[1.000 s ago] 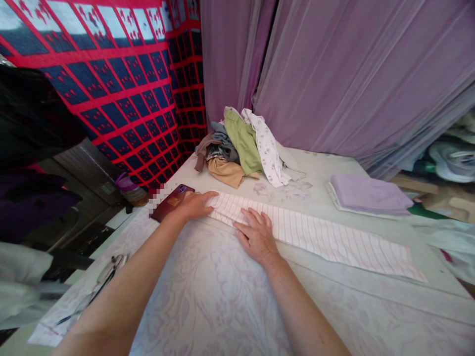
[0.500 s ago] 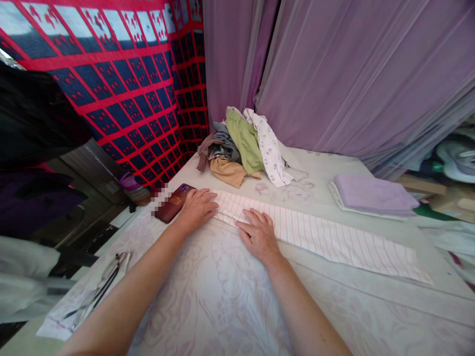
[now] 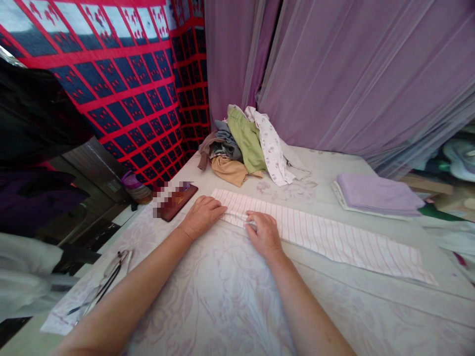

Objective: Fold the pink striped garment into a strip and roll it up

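Note:
White pants with pink stripes [image 3: 334, 236], folded into a long narrow strip, lie flat across the bed from centre left to the right. At their left end, my left hand [image 3: 202, 215] has its fingers closed on the near edge. My right hand [image 3: 264, 234] is a short way to the right, its fingers curled and pinching the same near edge, where the cloth bunches a little. Both palms face down. The fingertips of both hands are partly hidden. Just beyond my left wrist rests a dark red phone [image 3: 181, 201].
A heap of clothes [image 3: 247, 141] sits at the back. Folded lilac cloth [image 3: 376, 194] lies at the right on a white one. Eyeglasses [image 3: 107, 277] rest at the near left, and a purple-lidded jar [image 3: 136, 188] stands beyond the bed's left edge. Purple curtains [image 3: 326, 74] hang behind.
My left hand has drawn back slightly toward me, from lying on the cloth to its near edge. My right hand's fingers have curled from flat into a pinch.

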`<state>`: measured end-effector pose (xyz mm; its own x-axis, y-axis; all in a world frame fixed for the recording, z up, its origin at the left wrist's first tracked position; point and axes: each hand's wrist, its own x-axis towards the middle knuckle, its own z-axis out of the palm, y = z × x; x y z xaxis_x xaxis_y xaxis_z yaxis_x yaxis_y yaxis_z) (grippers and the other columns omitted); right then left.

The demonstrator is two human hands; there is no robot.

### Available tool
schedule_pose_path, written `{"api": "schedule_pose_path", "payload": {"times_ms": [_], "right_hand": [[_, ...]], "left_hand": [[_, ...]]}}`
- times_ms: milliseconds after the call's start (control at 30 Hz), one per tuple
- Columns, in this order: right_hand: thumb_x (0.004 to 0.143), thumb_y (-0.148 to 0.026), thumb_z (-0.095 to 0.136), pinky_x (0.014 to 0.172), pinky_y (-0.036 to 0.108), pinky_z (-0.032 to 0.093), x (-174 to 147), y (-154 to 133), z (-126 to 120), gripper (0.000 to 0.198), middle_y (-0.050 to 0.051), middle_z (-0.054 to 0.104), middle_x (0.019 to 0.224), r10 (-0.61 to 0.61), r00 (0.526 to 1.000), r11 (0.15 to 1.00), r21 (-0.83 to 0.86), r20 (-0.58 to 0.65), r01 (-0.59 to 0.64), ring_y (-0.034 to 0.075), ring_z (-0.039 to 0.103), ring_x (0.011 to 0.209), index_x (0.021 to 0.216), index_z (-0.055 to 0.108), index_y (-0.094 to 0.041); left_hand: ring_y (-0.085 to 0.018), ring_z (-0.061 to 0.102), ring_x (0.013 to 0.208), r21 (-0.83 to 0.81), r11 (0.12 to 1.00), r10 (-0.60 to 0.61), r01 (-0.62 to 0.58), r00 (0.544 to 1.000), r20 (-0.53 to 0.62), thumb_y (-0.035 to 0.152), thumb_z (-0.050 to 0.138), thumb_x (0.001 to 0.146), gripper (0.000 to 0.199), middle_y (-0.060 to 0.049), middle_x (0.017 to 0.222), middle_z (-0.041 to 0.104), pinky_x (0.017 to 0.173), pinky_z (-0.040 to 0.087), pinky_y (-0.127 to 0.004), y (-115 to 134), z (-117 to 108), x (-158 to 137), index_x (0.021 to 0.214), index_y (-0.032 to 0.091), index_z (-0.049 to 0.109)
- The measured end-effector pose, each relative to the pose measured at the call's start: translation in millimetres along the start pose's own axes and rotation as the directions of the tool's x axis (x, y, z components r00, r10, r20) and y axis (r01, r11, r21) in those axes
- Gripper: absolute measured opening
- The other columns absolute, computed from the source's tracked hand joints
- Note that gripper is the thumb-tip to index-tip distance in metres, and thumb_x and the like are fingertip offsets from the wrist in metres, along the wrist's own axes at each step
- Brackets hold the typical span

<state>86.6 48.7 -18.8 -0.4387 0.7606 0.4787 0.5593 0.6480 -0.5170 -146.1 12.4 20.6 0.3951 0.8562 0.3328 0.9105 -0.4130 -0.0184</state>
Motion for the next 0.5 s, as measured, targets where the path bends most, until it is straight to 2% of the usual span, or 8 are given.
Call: {"api": "schedule_pose_path", "payload": {"times_ms": [200, 333, 500], "right_hand": [[0.08, -0.016, 0.053, 0.09, 0.04, 0.04, 0.4, 1.9, 1.6, 0.024, 0.007, 0.07, 0.099, 0.031, 1.0, 0.999, -0.02, -0.006, -0.031, 0.023, 0.061, 0.094, 0.103, 0.06, -0.021], [0.081, -0.011, 0.05, 0.091, 0.04, 0.039, 1.0, 2.7, 0.9, 0.02, 0.005, 0.07, 0.104, -0.011, 1.0, 1.0, -0.014, 0.017, 0.012, 0.022, 0.06, 0.099, 0.091, 0.063, -0.023], [0.078, -0.006, 0.048, 0.093, 0.04, 0.04, 0.7, 6.2, 3.5, 0.026, 0.004, 0.071, 0.104, -0.014, 1.0, 1.0, -0.015, 0.005, 0.014, 0.021, 0.06, 0.1, 0.085, 0.066, -0.023]], "left_hand": [[-0.02, 0.053, 0.089, 0.065, 0.997, 0.041, -0.039, 0.999, -0.027, 0.024, 0.048, 0.094, 0.021, -0.006, 0.089, 0.066, 0.086, 0.036, -0.038, 2.8, 6.8, 1.7, 0.098, 0.023, 0.069], [-0.019, 0.054, 0.091, 0.078, 0.996, 0.048, -0.044, 0.997, -0.052, 0.021, 0.048, 0.095, 0.02, -0.005, 0.095, 0.069, 0.085, 0.036, -0.036, -0.8, 7.3, -7.9, 0.1, 0.023, 0.067], [-0.02, 0.055, 0.089, 0.066, 0.996, 0.053, -0.055, 0.998, 0.031, 0.022, 0.049, 0.094, 0.018, -0.005, 0.092, 0.07, 0.083, 0.036, -0.036, -1.7, 2.4, -9.5, 0.096, 0.022, 0.067]]}}
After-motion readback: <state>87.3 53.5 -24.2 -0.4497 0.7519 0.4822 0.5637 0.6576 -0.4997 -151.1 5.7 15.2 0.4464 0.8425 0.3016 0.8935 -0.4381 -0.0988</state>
